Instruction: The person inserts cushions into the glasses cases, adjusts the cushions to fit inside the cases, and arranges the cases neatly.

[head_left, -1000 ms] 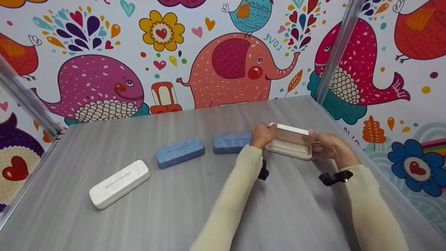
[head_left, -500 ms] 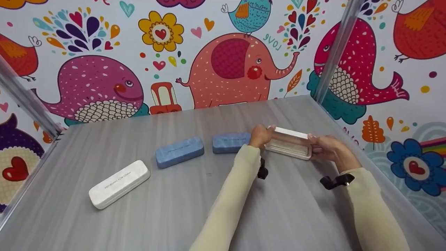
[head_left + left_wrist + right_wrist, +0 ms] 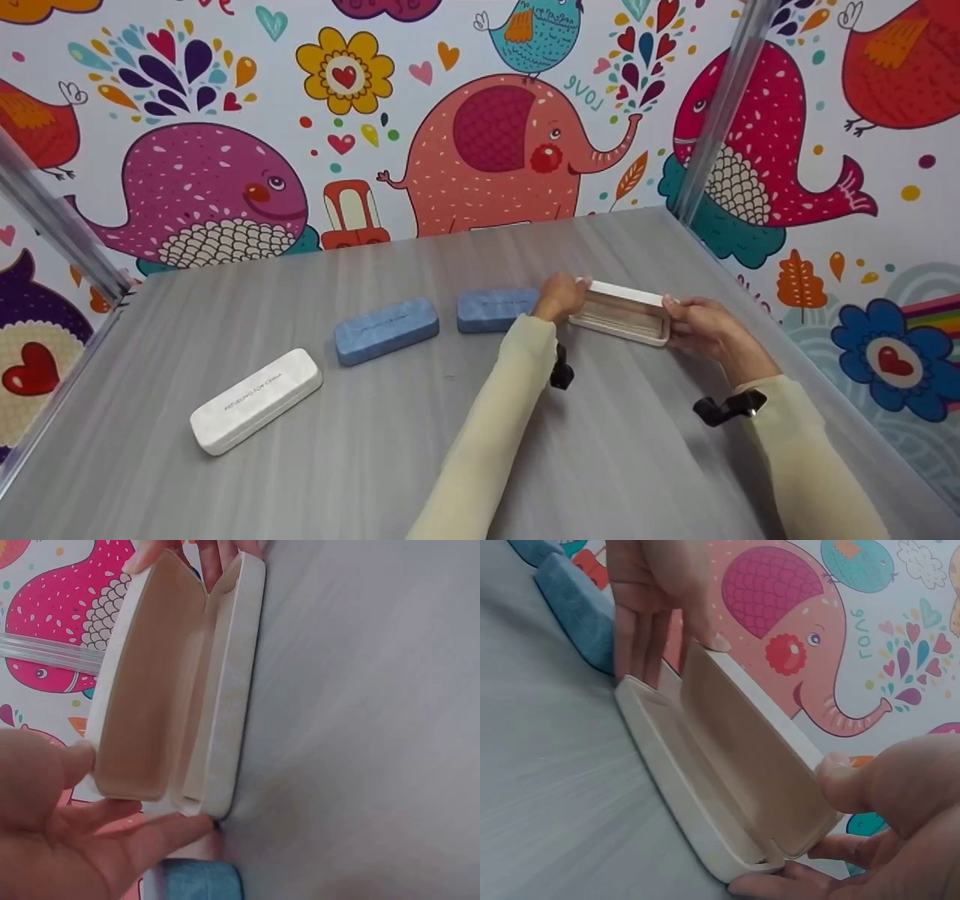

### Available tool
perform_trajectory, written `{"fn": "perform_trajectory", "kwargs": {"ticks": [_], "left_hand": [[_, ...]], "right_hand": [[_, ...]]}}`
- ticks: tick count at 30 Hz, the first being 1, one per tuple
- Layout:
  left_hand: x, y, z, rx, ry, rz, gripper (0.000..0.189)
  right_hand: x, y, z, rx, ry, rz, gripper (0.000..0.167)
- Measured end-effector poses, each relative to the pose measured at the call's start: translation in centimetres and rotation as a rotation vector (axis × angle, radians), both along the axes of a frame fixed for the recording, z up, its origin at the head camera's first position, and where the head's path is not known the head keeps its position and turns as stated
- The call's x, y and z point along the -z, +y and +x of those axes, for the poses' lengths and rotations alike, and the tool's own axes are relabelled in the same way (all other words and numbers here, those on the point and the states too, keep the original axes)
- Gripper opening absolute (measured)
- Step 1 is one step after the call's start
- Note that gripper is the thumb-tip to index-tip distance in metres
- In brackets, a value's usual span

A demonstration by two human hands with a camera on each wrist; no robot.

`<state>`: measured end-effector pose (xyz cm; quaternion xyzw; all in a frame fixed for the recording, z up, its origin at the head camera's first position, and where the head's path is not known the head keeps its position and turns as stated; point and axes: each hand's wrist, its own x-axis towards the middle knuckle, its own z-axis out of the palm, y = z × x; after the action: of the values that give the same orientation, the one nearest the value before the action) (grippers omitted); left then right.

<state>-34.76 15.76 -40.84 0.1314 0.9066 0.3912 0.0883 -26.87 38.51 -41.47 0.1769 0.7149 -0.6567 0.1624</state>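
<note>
A white glasses case (image 3: 619, 319) with a beige lining lies on the table with its lid partly raised; nothing shows inside it. My left hand (image 3: 561, 297) holds its left end, the thumb against the lid's edge and fingers by the base in the left wrist view. At the other end, my right hand (image 3: 709, 330) grips the case, thumb (image 3: 844, 784) on the lid's edge and fingers spread around the end. Just left of my left hand is a blue glasses case (image 3: 495, 309), closed and partly covered by that hand.
Another closed blue glasses case (image 3: 386, 330) lies further left on the grey table (image 3: 375, 450). A closed white glasses case (image 3: 256, 401) with printed lettering lies at the left. Cartoon-printed walls (image 3: 495, 165) stand behind and at the sides.
The lid of the white case between my hands has come down somewhat, and both thumbs have moved down with it. The other cases lie where they were.
</note>
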Motion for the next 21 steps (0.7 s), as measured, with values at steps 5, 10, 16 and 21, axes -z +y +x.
{"fn": "perform_trajectory", "kwargs": {"ticks": [5, 10, 16, 21], "left_hand": [[0.2, -0.3, 0.0, 0.030, -0.041, 0.040, 0.039], [0.2, -0.6, 0.0, 0.062, -0.050, 0.052, 0.031], [0.4, -0.6, 0.0, 0.054, -0.067, 0.060, 0.028], [0.5, -0.8, 0.0, 0.082, -0.033, 0.028, 0.027]], "right_hand": [[0.5, -0.2, 0.5, 0.050, 0.016, -0.008, 0.056], [0.9, -0.3, 0.8, 0.038, 0.052, 0.057, 0.051], [1.6, -0.5, 1.1, 0.041, 0.080, 0.097, 0.043], [2.0, -0.6, 1.3, 0.047, 0.115, 0.117, 0.043]]}}
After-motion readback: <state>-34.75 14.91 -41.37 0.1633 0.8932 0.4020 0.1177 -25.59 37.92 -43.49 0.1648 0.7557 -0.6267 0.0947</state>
